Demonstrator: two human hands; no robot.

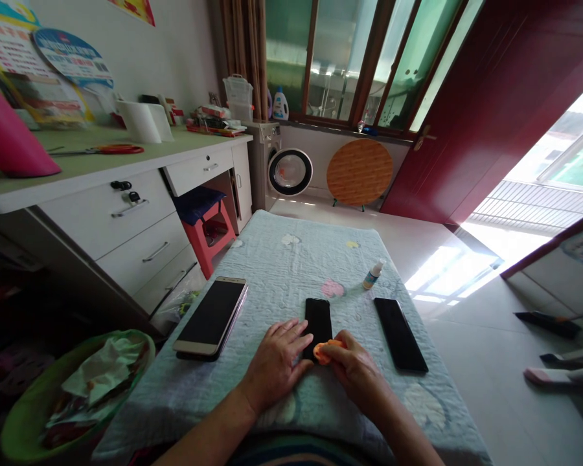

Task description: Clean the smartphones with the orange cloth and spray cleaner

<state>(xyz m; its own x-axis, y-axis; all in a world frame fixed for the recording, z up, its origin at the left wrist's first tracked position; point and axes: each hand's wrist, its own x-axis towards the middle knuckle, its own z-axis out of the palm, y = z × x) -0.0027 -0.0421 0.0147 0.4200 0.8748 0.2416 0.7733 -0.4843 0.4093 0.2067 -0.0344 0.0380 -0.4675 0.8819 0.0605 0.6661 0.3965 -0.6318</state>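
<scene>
A black smartphone (319,314) lies face up on the cloth-covered table in front of me. My left hand (282,353) rests flat beside it, fingers stretched out, with the fingertips and thumb at the phone's left edge. Bunched in my right hand (354,362) is an orange cloth (323,351), pressed on the lower part of the screen. To the right lies another black phone (401,333), untouched. On the left sits a stack of phones, a gold-framed phone (214,316) on top. A small spray bottle (373,275) stands beyond my right hand.
A pale blue quilted cover (272,259) drapes the table. At the left are a green waste basket (140,362), a white drawer desk (121,220) and a red stool (208,233). A washing machine (267,142) with its door open and a round wooden tabletop (359,171) stand behind.
</scene>
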